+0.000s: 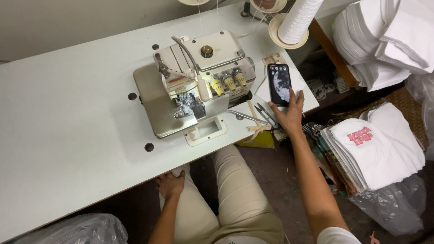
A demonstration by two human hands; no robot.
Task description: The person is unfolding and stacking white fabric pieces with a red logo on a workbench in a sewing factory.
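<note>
From the head camera, the right hand (289,114) lies flat and spread on the near right corner of the white desk (68,113), its fingertips touching the lower edge of a smartphone (279,84) that lies face up with its screen lit. It pinches nothing. The phone sits just beyond the fingers and close to the desk's right edge; a careless push from the fingertips could slide it off that edge toward the floor.

Just to the left of this hand lie thread snips (266,114) and long tweezers (246,117), blades and tips pointing roughly toward the wrist side. If the hand sweeps leftward without a look, it could catch on those points or knock them off the near edge onto the lap.

Farther left of the hand stands the overlock sewing machine (194,81), with threads running up to the white thread cone (296,20) beyond the phone. A raised arm could snag those thin threads.

The left hand (171,184) rests below the desk edge on the left thigh, fingers loosely curled, holding nothing that shows. To the right of the right forearm, stacked white garments (379,149) lean over a plastic bag and could slump.
</note>
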